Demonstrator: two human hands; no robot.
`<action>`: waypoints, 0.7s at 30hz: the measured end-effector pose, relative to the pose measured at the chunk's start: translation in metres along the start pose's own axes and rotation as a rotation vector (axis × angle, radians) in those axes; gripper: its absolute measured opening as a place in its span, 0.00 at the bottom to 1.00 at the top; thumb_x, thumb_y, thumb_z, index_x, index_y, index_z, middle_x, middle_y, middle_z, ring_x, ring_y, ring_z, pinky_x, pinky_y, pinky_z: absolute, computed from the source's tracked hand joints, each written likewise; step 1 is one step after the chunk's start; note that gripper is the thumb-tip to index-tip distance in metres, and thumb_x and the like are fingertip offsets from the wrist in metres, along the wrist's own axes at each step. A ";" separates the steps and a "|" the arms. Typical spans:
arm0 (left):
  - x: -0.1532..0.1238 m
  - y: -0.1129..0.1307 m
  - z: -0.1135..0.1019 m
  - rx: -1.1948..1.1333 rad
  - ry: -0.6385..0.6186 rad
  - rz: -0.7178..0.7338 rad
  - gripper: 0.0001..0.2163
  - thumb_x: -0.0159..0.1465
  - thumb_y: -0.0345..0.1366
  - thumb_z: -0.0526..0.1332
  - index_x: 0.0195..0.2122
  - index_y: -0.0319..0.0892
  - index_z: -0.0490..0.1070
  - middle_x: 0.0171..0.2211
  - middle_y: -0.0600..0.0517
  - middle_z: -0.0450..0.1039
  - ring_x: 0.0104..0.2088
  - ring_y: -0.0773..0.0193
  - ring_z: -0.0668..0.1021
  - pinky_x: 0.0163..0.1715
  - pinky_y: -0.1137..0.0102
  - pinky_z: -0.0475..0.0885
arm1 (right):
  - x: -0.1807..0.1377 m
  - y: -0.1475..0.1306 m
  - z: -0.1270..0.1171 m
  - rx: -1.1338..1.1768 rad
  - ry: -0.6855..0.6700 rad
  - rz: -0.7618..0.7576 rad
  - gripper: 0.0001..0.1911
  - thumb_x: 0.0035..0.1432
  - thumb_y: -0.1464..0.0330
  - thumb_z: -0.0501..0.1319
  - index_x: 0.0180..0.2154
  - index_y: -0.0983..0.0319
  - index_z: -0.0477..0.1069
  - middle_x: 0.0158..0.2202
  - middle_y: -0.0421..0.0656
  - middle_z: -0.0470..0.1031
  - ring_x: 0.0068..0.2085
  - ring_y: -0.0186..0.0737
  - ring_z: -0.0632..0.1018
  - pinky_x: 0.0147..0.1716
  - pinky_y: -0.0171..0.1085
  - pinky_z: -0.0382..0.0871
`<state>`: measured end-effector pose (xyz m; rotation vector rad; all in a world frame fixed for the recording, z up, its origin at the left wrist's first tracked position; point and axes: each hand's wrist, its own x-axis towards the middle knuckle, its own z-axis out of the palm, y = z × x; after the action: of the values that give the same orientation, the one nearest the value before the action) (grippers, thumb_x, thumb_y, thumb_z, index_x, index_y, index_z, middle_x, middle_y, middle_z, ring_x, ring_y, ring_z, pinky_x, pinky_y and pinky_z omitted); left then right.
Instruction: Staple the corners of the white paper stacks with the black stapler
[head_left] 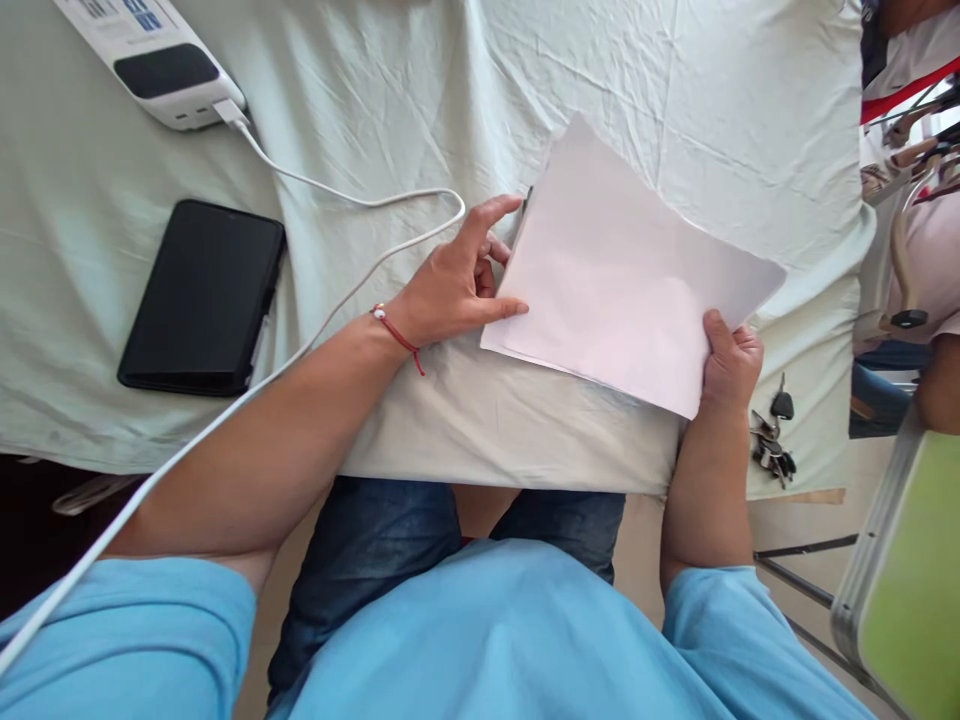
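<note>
A small stack of white sheets (622, 270), blank on the upper face, lies tilted on the pale green cloth (450, 90) near the table's front edge. Its near right corner is lifted off the cloth, thumb on top. Along its left edge the sheets fan slightly apart, and a thin dark edge shows at the top left corner.
</note>
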<state>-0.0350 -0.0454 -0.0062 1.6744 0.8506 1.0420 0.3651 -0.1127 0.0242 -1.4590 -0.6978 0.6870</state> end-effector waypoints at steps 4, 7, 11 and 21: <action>-0.002 -0.001 0.003 0.013 -0.127 0.083 0.63 0.57 0.60 0.89 0.88 0.63 0.57 0.60 0.50 0.78 0.30 0.72 0.72 0.31 0.69 0.74 | 0.008 -0.005 -0.005 0.052 0.109 -0.007 0.11 0.60 0.68 0.77 0.44 0.64 0.85 0.43 0.44 0.90 0.47 0.36 0.87 0.54 0.32 0.87; -0.002 -0.001 0.006 0.073 -0.175 0.153 0.63 0.55 0.65 0.89 0.87 0.64 0.61 0.43 0.56 0.73 0.29 0.70 0.67 0.31 0.69 0.71 | 0.011 -0.005 -0.005 0.055 0.155 0.026 0.09 0.60 0.70 0.76 0.43 0.64 0.84 0.42 0.42 0.89 0.47 0.35 0.87 0.53 0.30 0.86; -0.002 0.004 0.009 0.085 -0.122 0.110 0.56 0.56 0.70 0.86 0.83 0.60 0.70 0.33 0.59 0.66 0.28 0.66 0.67 0.32 0.68 0.69 | 0.011 -0.006 -0.003 0.057 0.150 0.064 0.10 0.59 0.70 0.76 0.43 0.63 0.84 0.41 0.41 0.89 0.44 0.35 0.86 0.47 0.29 0.86; -0.005 0.021 0.010 0.119 -0.060 0.049 0.34 0.66 0.61 0.81 0.64 0.42 0.88 0.37 0.51 0.84 0.28 0.68 0.70 0.32 0.69 0.71 | 0.010 -0.005 0.001 0.035 0.130 0.066 0.08 0.59 0.70 0.74 0.42 0.64 0.84 0.43 0.43 0.89 0.42 0.34 0.84 0.48 0.29 0.85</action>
<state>-0.0265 -0.0594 0.0111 1.8255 0.8505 0.9854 0.3706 -0.1047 0.0288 -1.4858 -0.5366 0.6454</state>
